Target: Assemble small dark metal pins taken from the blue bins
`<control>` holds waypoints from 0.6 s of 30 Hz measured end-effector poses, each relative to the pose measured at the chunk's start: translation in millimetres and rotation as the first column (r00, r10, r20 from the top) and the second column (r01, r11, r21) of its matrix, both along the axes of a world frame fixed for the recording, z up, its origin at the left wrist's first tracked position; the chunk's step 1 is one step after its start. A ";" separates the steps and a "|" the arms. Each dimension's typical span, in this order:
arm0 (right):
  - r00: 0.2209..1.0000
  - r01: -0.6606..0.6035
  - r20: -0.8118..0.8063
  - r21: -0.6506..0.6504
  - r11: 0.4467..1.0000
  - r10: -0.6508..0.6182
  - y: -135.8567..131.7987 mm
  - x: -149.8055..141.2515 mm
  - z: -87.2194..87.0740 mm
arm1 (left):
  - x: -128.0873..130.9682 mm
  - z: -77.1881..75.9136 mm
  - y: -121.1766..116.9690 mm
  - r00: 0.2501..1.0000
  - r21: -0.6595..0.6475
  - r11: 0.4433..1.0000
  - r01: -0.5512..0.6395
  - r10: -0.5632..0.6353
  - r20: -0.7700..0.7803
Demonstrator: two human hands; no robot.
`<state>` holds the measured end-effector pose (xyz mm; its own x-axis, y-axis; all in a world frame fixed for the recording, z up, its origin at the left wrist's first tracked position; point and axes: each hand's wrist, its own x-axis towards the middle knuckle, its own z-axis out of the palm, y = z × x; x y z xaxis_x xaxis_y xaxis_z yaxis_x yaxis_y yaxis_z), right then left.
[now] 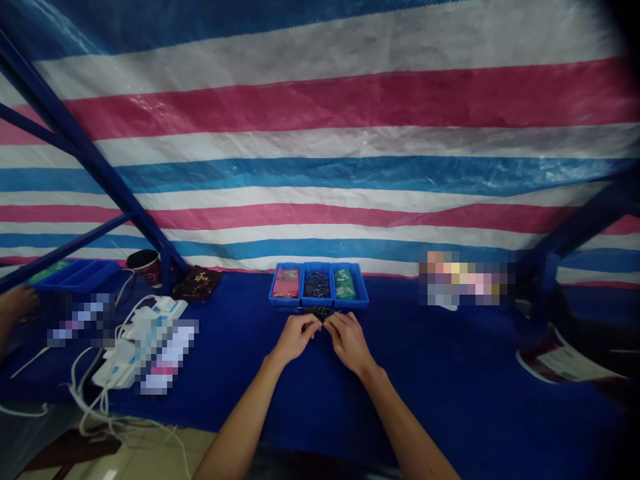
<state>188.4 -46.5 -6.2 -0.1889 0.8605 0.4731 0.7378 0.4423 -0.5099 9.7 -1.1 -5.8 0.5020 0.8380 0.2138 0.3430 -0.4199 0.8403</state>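
Observation:
My left hand (296,335) and my right hand (349,340) meet over the blue-covered table (450,373), fingertips pinched together on a small item too tiny to name. Just beyond the fingers lies a small heap of dark metal pieces (320,311). Behind it stands a row of three blue bins: the left bin (285,283) holds something red, the middle bin (317,285) holds dark metal pieces, the right bin (345,283) holds green packets.
White power strips and cables (145,340) lie at the left. A red cup (146,265), a dark pouch (197,283) and another blue tray (75,273) sit at the back left. Another person's hand (17,303) shows at the left edge. A striped tarp (320,133) hangs behind.

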 end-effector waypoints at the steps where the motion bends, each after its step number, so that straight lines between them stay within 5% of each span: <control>1: 1.000 0.008 0.015 -0.008 1.000 -0.008 0.0 -0.9 -1.0 | 0.1 0.0 -0.2 1.000 0.000 1.000 0.000 0.000 0.002; 18: 0.993 -0.031 -0.111 0.008 0.999 0.032 1.4 1.7 -1.7 | 0.0 2.3 -0.7 1.000 0.004 1.000 -0.014 0.014 -0.005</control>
